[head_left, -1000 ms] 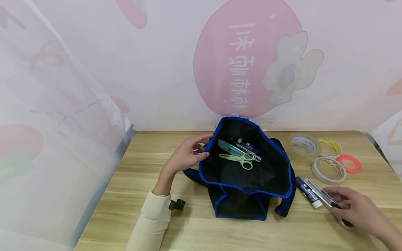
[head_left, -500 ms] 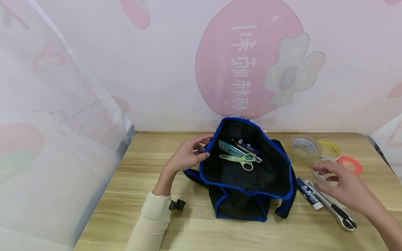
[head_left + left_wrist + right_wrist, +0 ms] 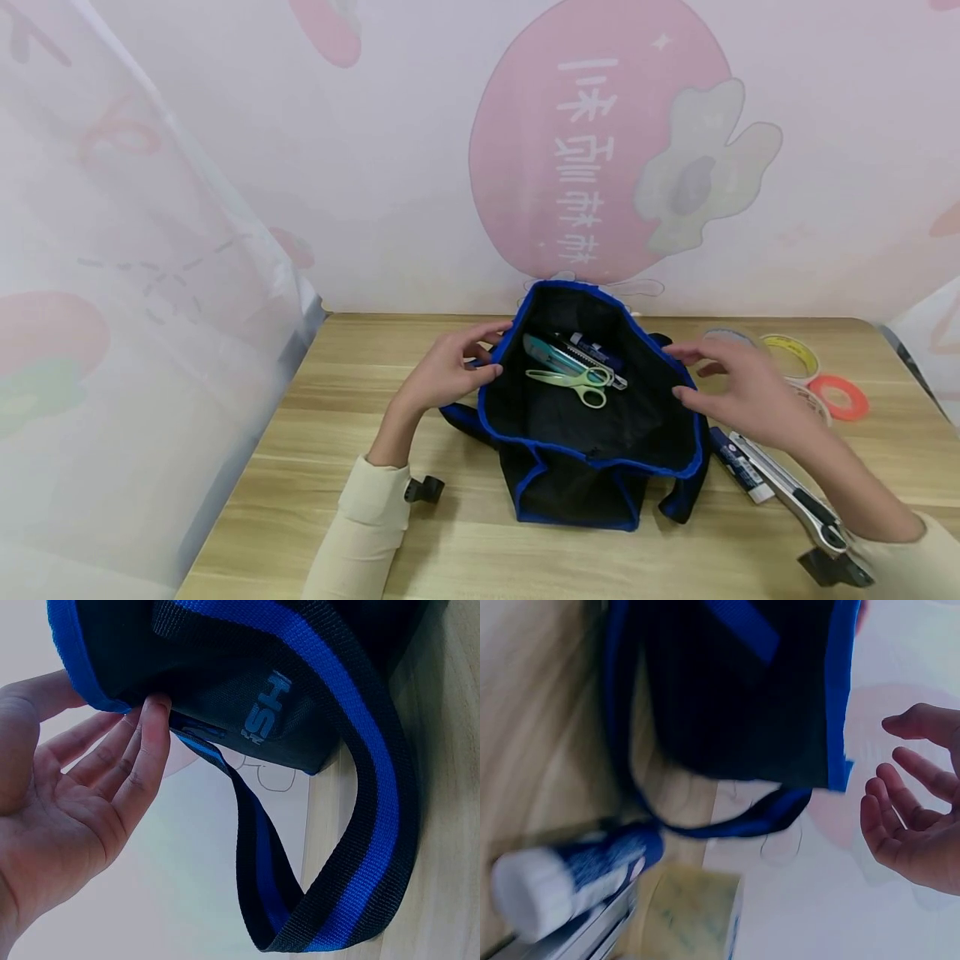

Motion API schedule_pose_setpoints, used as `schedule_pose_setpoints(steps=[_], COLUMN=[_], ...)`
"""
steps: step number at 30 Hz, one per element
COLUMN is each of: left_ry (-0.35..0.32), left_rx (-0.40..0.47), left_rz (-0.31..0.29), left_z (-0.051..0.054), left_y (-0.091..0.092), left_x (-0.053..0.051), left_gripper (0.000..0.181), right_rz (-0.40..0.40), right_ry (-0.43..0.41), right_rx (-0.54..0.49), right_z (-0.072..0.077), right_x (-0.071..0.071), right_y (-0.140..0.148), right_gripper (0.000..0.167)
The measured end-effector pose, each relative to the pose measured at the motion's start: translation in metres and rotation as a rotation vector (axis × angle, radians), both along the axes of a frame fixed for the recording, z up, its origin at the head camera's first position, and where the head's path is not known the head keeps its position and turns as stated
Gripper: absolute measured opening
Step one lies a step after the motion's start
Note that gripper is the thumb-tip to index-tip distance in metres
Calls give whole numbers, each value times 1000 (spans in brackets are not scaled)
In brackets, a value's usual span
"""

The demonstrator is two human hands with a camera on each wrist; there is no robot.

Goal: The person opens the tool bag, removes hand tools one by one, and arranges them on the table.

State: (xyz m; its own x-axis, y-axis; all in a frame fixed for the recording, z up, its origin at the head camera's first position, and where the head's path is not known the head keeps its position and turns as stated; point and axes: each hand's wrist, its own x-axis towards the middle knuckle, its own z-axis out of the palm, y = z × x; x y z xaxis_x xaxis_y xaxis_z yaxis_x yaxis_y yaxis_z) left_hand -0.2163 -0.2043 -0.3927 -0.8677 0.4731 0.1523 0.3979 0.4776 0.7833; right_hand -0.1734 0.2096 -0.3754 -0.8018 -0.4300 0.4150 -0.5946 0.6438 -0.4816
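A black bag with blue trim (image 3: 577,492) stands with its mouth open. Inside lie light-green scissors (image 3: 577,382), a teal utility knife (image 3: 549,354), a silver cutter and a blue glue stick (image 3: 588,346). My left hand (image 3: 452,367) pinches the bag's left rim, thumb on the inner side; the left wrist view shows its fingers (image 3: 146,750) against the outside. Over the right rim hovers my right hand (image 3: 742,387), fingers loosely spread and holding nothing; the right wrist view shows it apart from the bag. Beneath that forearm lie a glue stick (image 3: 738,467) and a silver utility knife (image 3: 795,496).
At the back right are a yellow-cored tape roll (image 3: 810,354) and a red tape roll (image 3: 855,398). A white roll and a clear roll are partly covered by my right hand. Webbing handles (image 3: 382,825) hang from the bag's sides. A patterned cloth rises behind the wooden table (image 3: 315,483).
My right hand has let go of the silver utility knife beside the glue stick, then moved left and away from me to the bag's right rim. The left hand has stayed put.
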Motion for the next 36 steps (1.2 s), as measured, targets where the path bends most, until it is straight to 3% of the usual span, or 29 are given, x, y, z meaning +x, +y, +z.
schedule_pose_setpoints(steps=[3, 7, 13, 25, 36], left_ry=[-3, -9, -9, 4, 2], left_rx=[4, 12, 5, 6, 3], left_rz=[3, 2, 4, -4, -11], left_z=[0, -1, -1, 0, -1], left_y=[0, 0, 0, 1, -1], left_x=[0, 0, -1, 0, -1], left_gripper=[63, 63, 63, 63, 63], right_rz=[39, 86, 140, 197, 194], right_ry=[-20, -129, -209, -273, -356], right_rx=[12, 24, 77, 203, 316], right_z=[7, 13, 9, -21, -46], right_x=[-6, -15, -31, -65, -76], right_y=[-16, -33, -55, -87, -104], right_gripper=[48, 51, 50, 54, 54])
